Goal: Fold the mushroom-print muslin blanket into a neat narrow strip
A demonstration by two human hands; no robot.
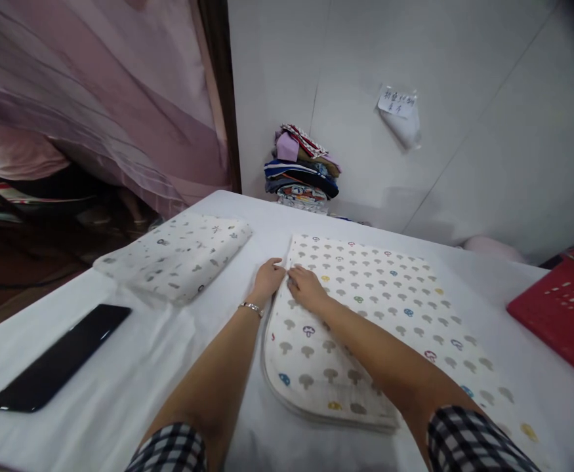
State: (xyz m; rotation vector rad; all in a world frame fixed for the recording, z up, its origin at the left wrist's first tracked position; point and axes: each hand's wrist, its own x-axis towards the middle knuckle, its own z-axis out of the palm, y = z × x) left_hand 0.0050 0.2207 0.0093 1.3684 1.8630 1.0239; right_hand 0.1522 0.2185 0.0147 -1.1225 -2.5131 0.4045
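A white mushroom-print blanket (pixel 380 308) lies folded flat on the white table (pixel 134 367) in front of me. My left hand (pixel 268 278) rests at the blanket's left edge, fingers curled onto the cloth. My right hand (pixel 305 286) lies right beside it on the blanket, fingers bent and pressed against the same edge. The two hands touch each other. A bracelet sits on my left wrist.
A folded white patterned cloth (pixel 176 255) lies at the left. A black flat device (pixel 60 357) rests near the front left. A red basket (pixel 565 308) stands at the right edge. A stack of folded clothes (pixel 302 169) sits against the back wall.
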